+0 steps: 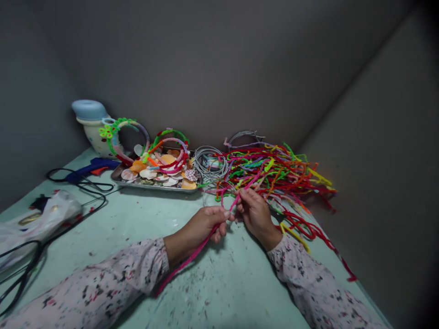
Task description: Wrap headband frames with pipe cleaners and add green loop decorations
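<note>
A pink fuzzy stem [188, 261] runs from beside my left sleeve up through the fingers of my left hand [209, 223], which pinch it. Just to the right, my right hand [254, 211] pinches the upper part of the same pink strand near a thin wire ring [205, 197]. The two hands almost touch, and the fingers partly hide where strand and ring meet. Behind them lie a coil of grey wire [210, 165] and a large pile of coloured fuzzy stems [274, 171].
A metal tray [154, 186] holds shells and colourful wrapped rings. Left of it are a blue glue gun [91, 168] with a black cord [103, 201], a lidded container [98, 137] and a plastic bag [51, 219]. Walls border the green table [137, 221].
</note>
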### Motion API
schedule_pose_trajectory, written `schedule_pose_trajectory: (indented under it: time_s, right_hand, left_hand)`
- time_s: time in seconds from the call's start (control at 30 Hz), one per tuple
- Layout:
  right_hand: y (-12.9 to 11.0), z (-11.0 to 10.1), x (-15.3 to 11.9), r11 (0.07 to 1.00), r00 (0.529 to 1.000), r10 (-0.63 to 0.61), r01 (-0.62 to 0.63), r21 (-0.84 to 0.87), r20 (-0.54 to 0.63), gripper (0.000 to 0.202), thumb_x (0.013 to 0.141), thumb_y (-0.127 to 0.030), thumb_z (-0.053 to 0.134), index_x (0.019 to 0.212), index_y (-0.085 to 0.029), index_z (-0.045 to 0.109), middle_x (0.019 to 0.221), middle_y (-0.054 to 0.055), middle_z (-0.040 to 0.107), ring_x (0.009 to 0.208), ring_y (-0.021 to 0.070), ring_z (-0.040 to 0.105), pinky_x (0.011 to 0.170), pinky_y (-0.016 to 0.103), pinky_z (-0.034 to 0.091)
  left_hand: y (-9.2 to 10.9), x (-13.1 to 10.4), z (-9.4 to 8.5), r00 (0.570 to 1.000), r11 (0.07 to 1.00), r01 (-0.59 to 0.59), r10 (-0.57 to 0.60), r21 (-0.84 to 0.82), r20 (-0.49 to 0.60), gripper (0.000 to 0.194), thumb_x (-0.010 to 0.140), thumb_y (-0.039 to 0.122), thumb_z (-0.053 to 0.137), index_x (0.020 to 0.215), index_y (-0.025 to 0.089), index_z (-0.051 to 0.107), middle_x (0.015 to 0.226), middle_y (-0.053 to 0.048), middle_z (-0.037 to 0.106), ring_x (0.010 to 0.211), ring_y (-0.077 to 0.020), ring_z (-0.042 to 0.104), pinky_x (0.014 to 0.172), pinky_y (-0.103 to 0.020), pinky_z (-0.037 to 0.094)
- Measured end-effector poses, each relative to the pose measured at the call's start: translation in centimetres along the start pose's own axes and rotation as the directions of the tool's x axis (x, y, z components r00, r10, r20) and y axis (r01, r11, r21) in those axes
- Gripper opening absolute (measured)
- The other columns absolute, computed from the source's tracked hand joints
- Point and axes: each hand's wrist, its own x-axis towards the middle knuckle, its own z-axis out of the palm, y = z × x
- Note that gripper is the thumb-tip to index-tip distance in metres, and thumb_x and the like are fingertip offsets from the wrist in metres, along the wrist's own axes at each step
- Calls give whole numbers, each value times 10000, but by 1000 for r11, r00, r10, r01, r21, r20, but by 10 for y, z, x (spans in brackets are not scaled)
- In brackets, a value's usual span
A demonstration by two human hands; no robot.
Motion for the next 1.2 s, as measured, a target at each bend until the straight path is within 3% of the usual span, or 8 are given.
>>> schedule_pose_trajectory:
  time_s: [0.17, 0.4, 0.6, 0.8, 0.97, 1.2]
  right_hand:
    - [0, -3, 3, 1000, 1000, -8, 8, -27, -8, 258, 761, -436, 682, 832, -192, 643, 587, -59, 541, 419, 52, 446, 341, 149, 357]
    - [0, -5, 7, 992, 991, -116, 114, -48, -59, 261, 761, -401, 695, 683, -174, 592, 556, -51, 524, 426, 38, 422, 373, 136, 331]
    - [-5, -4, 9, 999, 998, -33, 35, 41, -52, 206, 714, -352, 733, 759, -174, 642, 573, -48, 538, 435, 45, 437, 380, 147, 343]
    - [-10, -9, 15, 985, 978, -124, 143, 101, -168, 182, 717, -346, 726, 778, -196, 642, 580, -56, 529, 457, 46, 459, 388, 141, 365]
    - [-13, -11, 16, 978, 969, -93, 132, 163, -230, 202, 678, -308, 765, 715, -193, 603, 563, -68, 502, 432, 31, 424, 370, 124, 347]
    - [-16, -11, 17, 972, 978, -59, 102, 213, -200, 220, 650, -290, 792, 763, -188, 633, 587, -66, 520, 462, 33, 443, 390, 112, 366]
  left_hand:
    - [0, -1, 2, 1000, 1000, 14, -14, 7, 0, 223, 818, 332, 614, 805, 109, 624, 484, 28, 560, 327, -40, 441, 340, -138, 313]
    - [2, -1, 2, 1000, 1000, 13, -13, 24, -3, 214, 828, 324, 598, 805, 112, 618, 474, 35, 544, 322, -34, 425, 337, -131, 299]
    - [1, -1, 2, 1000, 999, 14, -14, 31, -3, 246, 797, 355, 616, 819, 110, 618, 481, 33, 549, 318, -42, 425, 334, -138, 308]
    - [0, -1, 3, 999, 998, 35, -35, 44, 4, 230, 797, 344, 602, 816, 114, 615, 479, 30, 549, 314, -47, 434, 329, -140, 311]
    - [1, -3, 3, 999, 997, 31, -32, 65, 15, 228, 818, 335, 592, 837, 110, 625, 479, 33, 542, 321, -44, 428, 334, -140, 309]
    - [1, -1, 2, 1000, 999, 10, -10, 53, 7, 225, 837, 335, 581, 821, 114, 617, 490, 34, 539, 322, -32, 416, 338, -136, 290]
